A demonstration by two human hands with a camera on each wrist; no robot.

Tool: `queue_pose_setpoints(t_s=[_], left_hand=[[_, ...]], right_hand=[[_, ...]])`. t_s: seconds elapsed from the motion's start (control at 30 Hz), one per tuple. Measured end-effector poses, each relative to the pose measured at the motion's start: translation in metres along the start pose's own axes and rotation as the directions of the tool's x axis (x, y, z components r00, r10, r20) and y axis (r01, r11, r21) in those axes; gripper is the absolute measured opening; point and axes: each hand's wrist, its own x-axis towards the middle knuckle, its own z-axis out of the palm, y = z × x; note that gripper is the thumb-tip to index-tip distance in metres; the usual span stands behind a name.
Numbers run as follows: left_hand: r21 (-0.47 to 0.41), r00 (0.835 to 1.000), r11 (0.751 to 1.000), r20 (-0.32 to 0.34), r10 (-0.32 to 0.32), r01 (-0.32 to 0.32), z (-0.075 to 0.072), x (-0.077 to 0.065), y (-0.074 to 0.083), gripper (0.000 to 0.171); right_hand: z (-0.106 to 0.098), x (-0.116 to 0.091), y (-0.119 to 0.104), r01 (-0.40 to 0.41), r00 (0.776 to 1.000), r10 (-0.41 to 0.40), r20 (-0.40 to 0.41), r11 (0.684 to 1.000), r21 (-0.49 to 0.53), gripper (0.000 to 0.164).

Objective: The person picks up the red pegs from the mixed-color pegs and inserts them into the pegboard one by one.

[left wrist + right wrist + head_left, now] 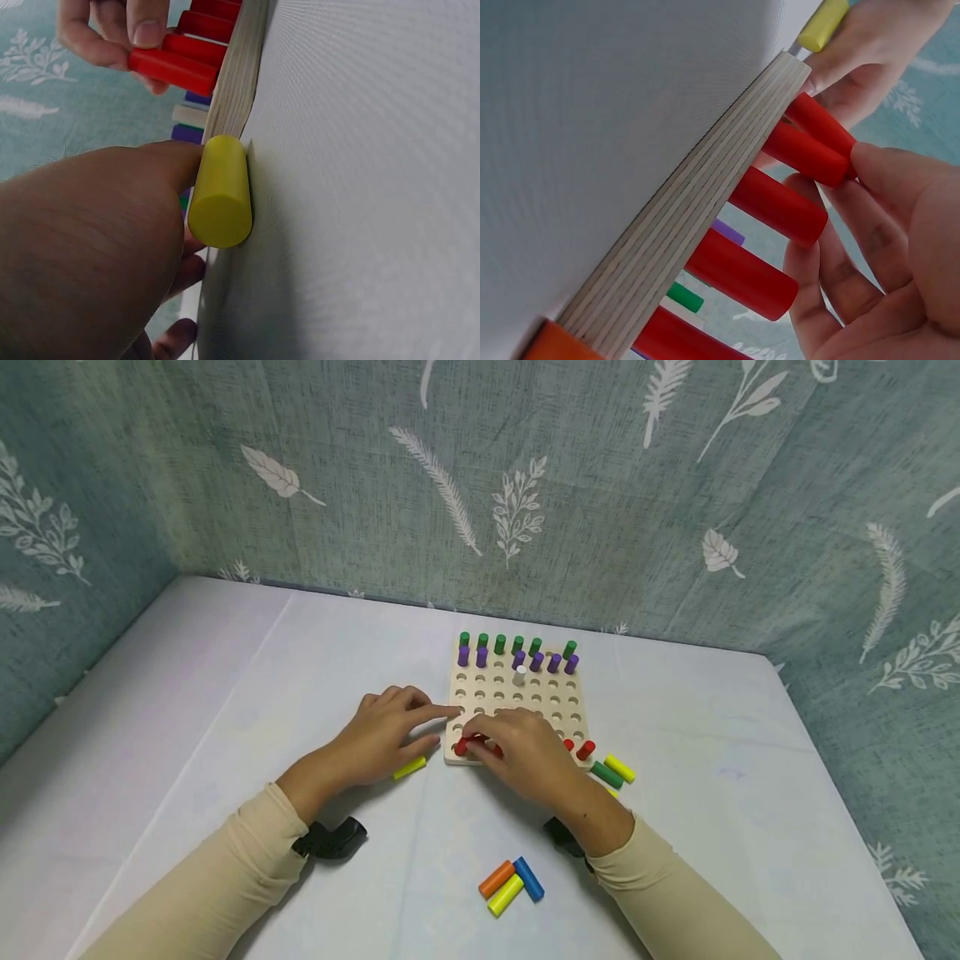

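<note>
At the front left corner of a wooden pegboard (pixel 470 702), my right hand (pixel 525 756) pinches a red peg (pixel 176 70) between thumb and finger. The peg stands in the front row, leaning a little in the right wrist view. More red pegs (pixel 586 750) line that row, partly hidden behind the hand. My left hand (pixel 386 731) lies beside the board, its index finger extended to the left edge and its other fingers relaxed. Under it, a loose yellow peg (pixel 220 191) lies on the table. Nothing is in the left hand's grasp.
Green pegs (pixel 499 645) and purple pegs (pixel 537 662) stand in the back rows, with a white peg (pixel 519 675) before them. Loose green (pixel 607 775) and yellow pegs (pixel 620 768) lie at the board's right. Orange (pixel 497 880), blue (pixel 529 879) and yellow pegs (pixel 506 896) lie nearer me.
</note>
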Motion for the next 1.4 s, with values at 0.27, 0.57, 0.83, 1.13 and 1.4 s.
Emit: queue_pose_setpoints(t_s=[0.27, 0.57, 0.83, 1.13, 1.4], left_hand=[[0.005, 1.0, 1.0, -0.006, 0.003, -0.003, -0.0008, 0.0026, 0.0016, 0.049], [0.003, 1.0, 1.0, -0.006, 0.001, -0.001, -0.0004, 0.0025, 0.0023, 0.05], [0.011, 1.0, 1.0, -0.002, -0.016, 0.016, 0.0001, -0.0001, 0.0027, 0.051], [0.001, 1.0, 1.0, -0.02, 0.004, -0.004, -0.0013, -0.0017, 0.0026, 0.049], [0.016, 1.0, 1.0, -0.008, 0.001, -0.001, 0.0013, -0.0009, 0.0004, 0.05]], right_hand=[[-0.0008, -0.0002, 0.0008, -0.009, 1.0, 0.009, -0.016, 1.0, -0.006, 0.016], [0.0002, -0.0003, 0.0012, -0.01, 1.0, 0.01, -0.006, 1.0, -0.024, 0.018], [0.0004, -0.0012, -0.0016, -0.032, 0.999, 0.033, 0.034, 0.999, -0.029, 0.018], [0.0006, -0.0007, 0.0002, 0.014, 1.0, -0.013, 0.024, 0.999, -0.029, 0.018], [0.0007, -0.0018, -0.0007, -0.011, 0.998, 0.012, 0.057, 1.0, -0.005, 0.019]])
